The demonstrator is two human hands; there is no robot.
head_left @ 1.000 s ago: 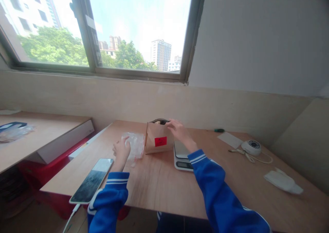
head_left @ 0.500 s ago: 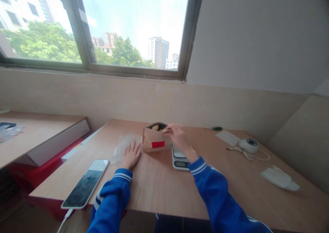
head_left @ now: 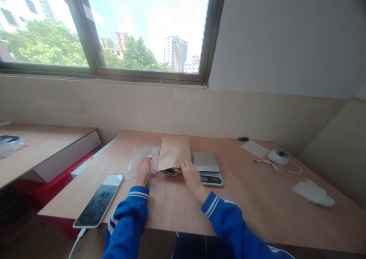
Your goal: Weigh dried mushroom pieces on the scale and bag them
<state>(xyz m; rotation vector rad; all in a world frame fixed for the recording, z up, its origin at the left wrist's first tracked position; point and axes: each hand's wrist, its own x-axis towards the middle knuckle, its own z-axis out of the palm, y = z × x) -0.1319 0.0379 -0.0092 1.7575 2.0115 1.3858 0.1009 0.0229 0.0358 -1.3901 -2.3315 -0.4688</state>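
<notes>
Head view: your right hand (head_left: 191, 175) pins the mouth of the tipped paper bag (head_left: 174, 156) just left of the scale (head_left: 206, 163); left hand (head_left: 143, 170) lies flat on the plastic bag (head_left: 142, 158) beside it. Tip slowly, keeping the mouth low

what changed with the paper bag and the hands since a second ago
The brown paper bag was upright with its red label facing the camera; now it lies tipped over, mouth toward the person, right hand at its opening. The left hand stays on the clear plastic bag. Scale and phone unchanged.
</notes>
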